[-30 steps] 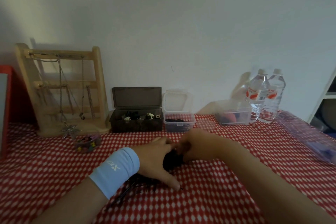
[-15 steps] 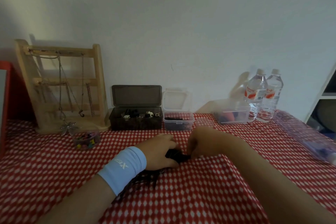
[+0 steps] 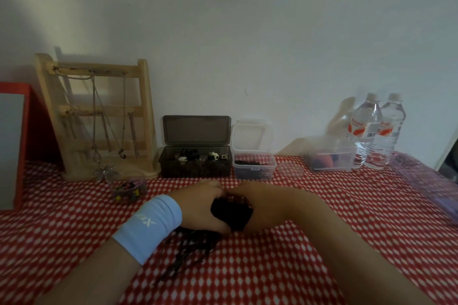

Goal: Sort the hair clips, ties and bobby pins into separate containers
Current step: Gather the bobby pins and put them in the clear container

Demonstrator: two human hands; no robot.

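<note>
Dark clump [image 3: 231, 215] sat cupped between left hand [image 3: 198, 205] and right hand [image 3: 267, 208], mostly covered; ties or clips, couldn't tell. Black pins [image 3: 190, 247] ran under the left wrist, partly hidden. Red frame [image 3: 14, 146] cut by left edge. Purple case [image 3: 431, 181] blurred, cut off at the right edge. Cup [image 3: 127, 189] contents too small to tell.

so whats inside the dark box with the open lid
Small clips, black and some white, show at the rim of the dark box. Its tinted front wall blurs whatever lies lower down.
</note>
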